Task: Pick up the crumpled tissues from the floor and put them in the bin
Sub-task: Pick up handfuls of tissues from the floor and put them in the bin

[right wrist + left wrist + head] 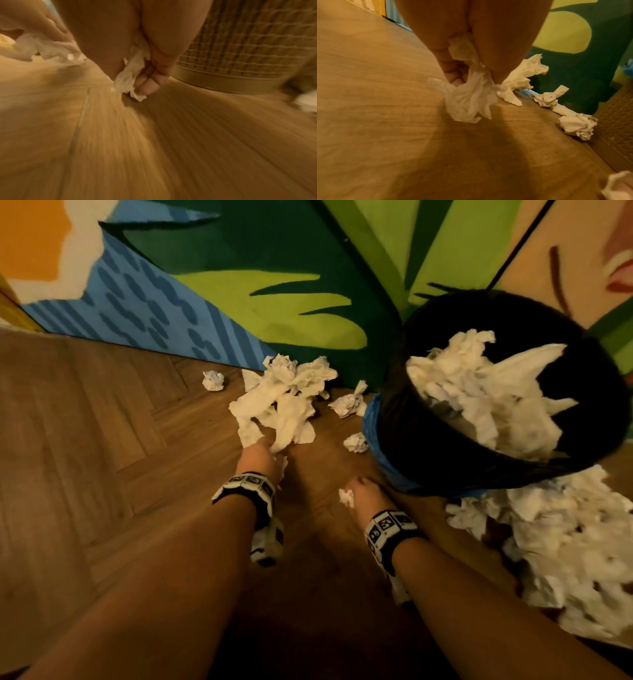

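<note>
My left hand (262,455) grips a big bunch of white crumpled tissues (279,402) just above the wooden floor; in the left wrist view the left hand (467,75) has its fingers curled round the tissue bunch (467,102). My right hand (361,491) holds a small tissue (346,497) beside the bin's base; in the right wrist view the right hand (135,81) pinches that small tissue (126,81). The bin (428,453), lined with a black bag, stands at the right with a heap of tissues (486,395) in it.
Loose tissue balls lie near the rug edge (213,380), (347,404) and by the bin (356,442). A large tissue pile (561,546) lies at the right, in front of the bin. A colourful rug (274,302) covers the far floor. Herringbone wood floor (102,457) spreads left.
</note>
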